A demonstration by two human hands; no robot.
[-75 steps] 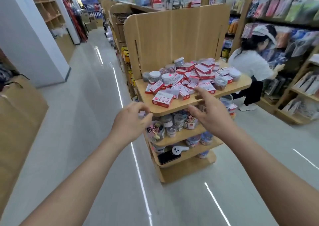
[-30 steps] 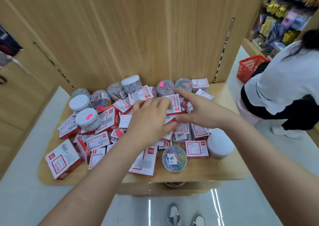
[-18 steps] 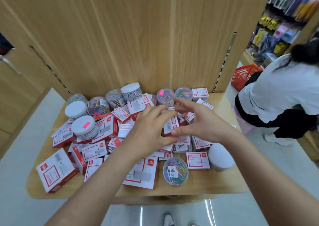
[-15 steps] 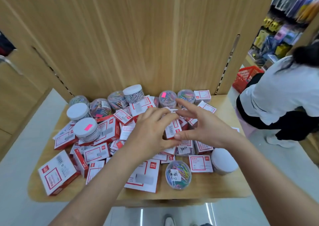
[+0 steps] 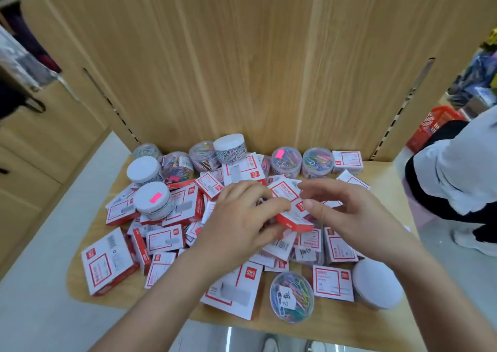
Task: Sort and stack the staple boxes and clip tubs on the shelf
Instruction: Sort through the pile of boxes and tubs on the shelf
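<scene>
A: Left hand [image 5: 240, 221]?
B: Fingers [image 5: 271, 206] curled over box [image 5: 285, 193], thumb beneath: pinched, held tilted just above the heap
A: Right hand [image 5: 349, 217]?
B: Thumb tip against box's right edge, fingers arched above it. Grip or mere touch, cannot tell
A: Around them?
B: Boxes [image 5: 109, 264] strewn across shelf [image 5: 387, 187]; tubs [image 5: 230, 147] along back panel [image 5: 242, 69], two at front edge

Back panel [image 5: 242, 69] walls off the far side, with clip tubs [image 5: 286, 160] lined tight against its foot. Staple boxes [image 5: 177, 203] are heaped from there forward. The shelf [image 5: 387, 190] is bare only near the panel's right end and along the front edge.
</scene>
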